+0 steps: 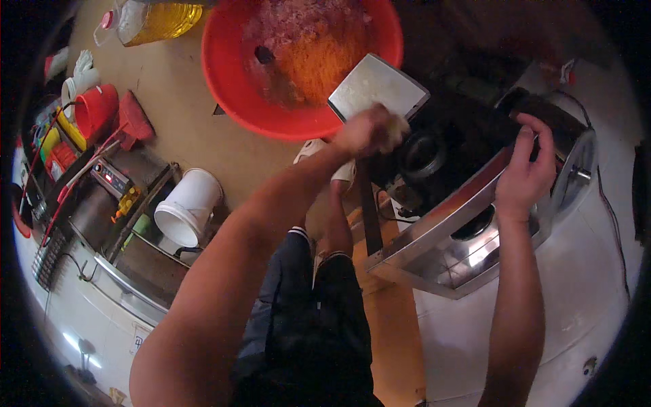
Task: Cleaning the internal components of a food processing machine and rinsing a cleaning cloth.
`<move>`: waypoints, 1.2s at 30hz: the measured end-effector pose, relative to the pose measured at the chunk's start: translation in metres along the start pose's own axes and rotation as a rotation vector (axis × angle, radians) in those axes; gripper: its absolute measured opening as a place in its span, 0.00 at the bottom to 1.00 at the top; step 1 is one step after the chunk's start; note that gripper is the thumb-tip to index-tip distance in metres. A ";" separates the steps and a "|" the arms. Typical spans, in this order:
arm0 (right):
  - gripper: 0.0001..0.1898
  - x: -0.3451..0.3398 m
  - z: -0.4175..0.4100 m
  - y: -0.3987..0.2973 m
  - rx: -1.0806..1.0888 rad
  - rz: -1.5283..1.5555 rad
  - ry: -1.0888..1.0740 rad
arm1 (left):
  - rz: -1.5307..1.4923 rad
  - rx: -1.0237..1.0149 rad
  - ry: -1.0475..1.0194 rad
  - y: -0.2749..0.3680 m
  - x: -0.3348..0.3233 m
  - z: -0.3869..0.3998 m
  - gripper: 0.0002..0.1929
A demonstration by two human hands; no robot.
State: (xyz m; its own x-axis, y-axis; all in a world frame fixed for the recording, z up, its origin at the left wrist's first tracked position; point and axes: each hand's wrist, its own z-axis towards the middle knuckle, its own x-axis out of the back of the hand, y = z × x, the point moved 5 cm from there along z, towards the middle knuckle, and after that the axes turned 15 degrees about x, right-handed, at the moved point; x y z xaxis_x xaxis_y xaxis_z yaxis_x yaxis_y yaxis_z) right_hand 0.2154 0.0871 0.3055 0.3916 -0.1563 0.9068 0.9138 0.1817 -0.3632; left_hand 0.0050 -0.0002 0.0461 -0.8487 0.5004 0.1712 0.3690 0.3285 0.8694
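Note:
My left hand (368, 129), blurred, is closed around a pale item (396, 133) that cannot be made out clearly. It is over the near edge of a square metal plate (379, 86), which overlaps the rim of a large red plastic basin (224, 76). Orange powder (318, 63) lies on pinkish, minced-looking food (305, 18) in the basin. On the right, my right hand (526, 168) is at the upper end of a stainless-steel machine housing (442, 229), thumb and fingers apart and curved, with nothing visible in them. Whether its fingertips touch the housing cannot be told.
A jug of yellow oil (163, 23) is at the upper left. Further left are a red bucket (96, 112), a red dustpan (136, 122) and a white bucket (190, 206). Dark machine parts (422, 152) lie between my hands; a cable (608, 203) runs along the right.

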 end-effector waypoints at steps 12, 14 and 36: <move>0.11 -0.008 -0.002 -0.003 -0.044 0.005 -0.014 | 0.190 -0.206 0.061 0.014 -0.022 0.006 0.17; 0.11 -0.007 0.001 -0.001 -0.051 0.006 -0.010 | 0.308 -0.187 0.073 0.021 -0.026 0.014 0.15; 0.12 -0.015 -0.004 -0.001 -0.099 0.082 -0.058 | 0.452 -0.083 0.246 -0.022 -0.006 0.055 0.16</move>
State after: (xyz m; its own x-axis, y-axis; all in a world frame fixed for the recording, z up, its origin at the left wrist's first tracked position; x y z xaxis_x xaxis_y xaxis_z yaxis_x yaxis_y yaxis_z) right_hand 0.2088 0.0859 0.2912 0.4610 -0.0883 0.8830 0.8863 0.0945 -0.4533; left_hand 0.0233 0.0337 0.0006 -0.6795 0.3709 0.6330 0.6962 0.0537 0.7158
